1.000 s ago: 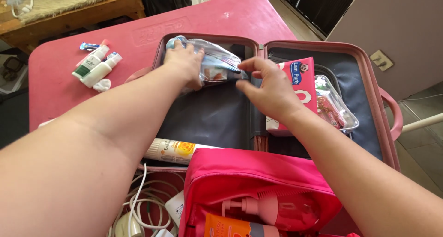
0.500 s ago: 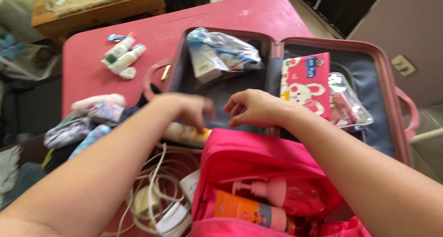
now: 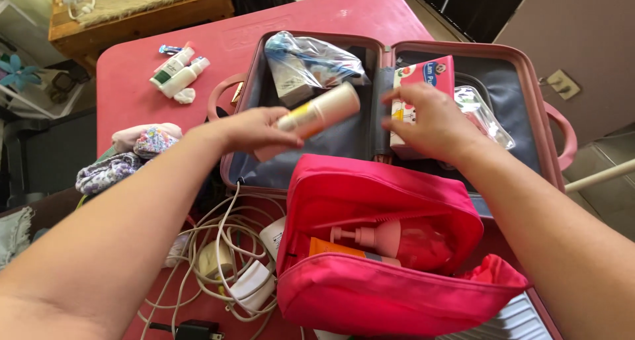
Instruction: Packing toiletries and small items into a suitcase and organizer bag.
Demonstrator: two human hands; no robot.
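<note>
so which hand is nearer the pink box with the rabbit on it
Right. The right hand hovers over the pink box in the suitcase's right half, seemingly touching it. The left hand is over the left half, holding a cream tube.

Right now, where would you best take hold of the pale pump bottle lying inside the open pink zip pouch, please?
Probably by the neck just under the pump head, coming down from above through the pouch's open top. The pale pump bottle lies on its side with the pump pointing left; its body is tucked under the flap of the open pink zip pouch, so the neck is the exposed narrow part.
</note>
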